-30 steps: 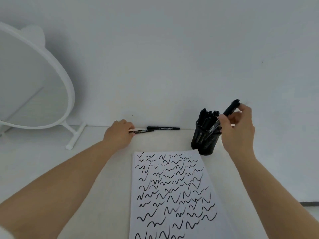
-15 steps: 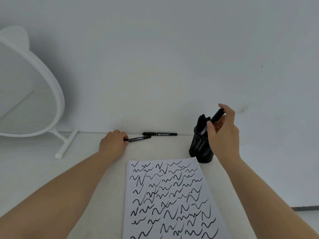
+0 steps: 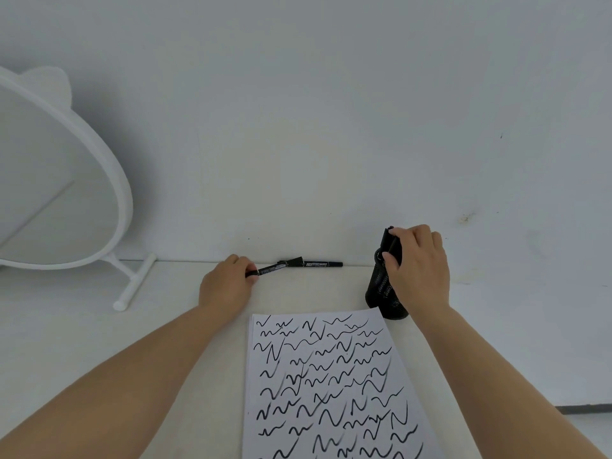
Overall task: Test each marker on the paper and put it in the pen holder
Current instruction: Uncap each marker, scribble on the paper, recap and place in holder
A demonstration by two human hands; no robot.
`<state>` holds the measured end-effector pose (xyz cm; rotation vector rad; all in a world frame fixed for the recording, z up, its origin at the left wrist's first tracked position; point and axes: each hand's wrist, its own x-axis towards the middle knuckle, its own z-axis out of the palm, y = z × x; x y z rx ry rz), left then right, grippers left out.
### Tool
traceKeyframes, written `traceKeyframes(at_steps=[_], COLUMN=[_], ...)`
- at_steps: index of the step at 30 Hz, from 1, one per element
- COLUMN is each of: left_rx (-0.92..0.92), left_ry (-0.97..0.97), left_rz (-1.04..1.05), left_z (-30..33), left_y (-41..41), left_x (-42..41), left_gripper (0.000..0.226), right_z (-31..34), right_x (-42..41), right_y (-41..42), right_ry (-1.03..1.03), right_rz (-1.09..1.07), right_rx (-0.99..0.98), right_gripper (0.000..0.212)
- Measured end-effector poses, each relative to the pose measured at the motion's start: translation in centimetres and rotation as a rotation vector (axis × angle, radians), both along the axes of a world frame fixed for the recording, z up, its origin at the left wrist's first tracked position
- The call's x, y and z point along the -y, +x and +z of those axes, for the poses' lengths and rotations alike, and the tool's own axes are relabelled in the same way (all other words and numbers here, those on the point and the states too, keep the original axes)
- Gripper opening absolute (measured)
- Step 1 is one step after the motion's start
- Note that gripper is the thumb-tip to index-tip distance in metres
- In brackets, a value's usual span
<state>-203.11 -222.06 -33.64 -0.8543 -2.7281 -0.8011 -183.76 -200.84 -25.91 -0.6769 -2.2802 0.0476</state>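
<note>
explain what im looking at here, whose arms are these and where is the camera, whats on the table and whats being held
There is no machine here: these are a person's two bare arms, filmed by a wide-angle camera worn on their head, looking forward and down. That is why the arms come in from the bottom.

On the white table lies a sheet of paper covered in black test squiggles. Behind it stands a black pen holder with markers in it. At the far left is a round white mirror on a stand.

The left hand grips one end of a black marker near the wall; a second marker lies just beyond it. The right hand pinches another marker at the top of the holder.
</note>
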Motion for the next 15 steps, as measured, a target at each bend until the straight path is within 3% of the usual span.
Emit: traceKeyframes(at_steps=[5, 11, 13, 15], left_rx=[0.053, 0.145, 0.191, 0.238], left_ry=[0.11, 0.17, 0.245, 0.331], left_rz=[-0.039, -0.157, -0.217, -0.276], left_z=[1.4, 3.2, 4.1, 4.9], left_y=[2.0, 5.6, 7.2, 9.1], left_x=[-0.5, -0.6, -0.5, -0.4], left_gripper=[0.011, 0.012, 0.006, 0.001], right_z=[0.1, 0.9, 1.1, 1.2], right_x=[0.4, 1.8, 3.1, 4.9], right_y=[0.4, 1.6, 2.3, 3.4], right_ry=[0.073, 0.081, 0.01, -0.205], right_rz=[-0.014, -0.004, 0.051, 0.156], right_rx=[0.084, 0.116, -0.008, -0.103], right_gripper=[0.034, 0.047, 0.035, 0.017])
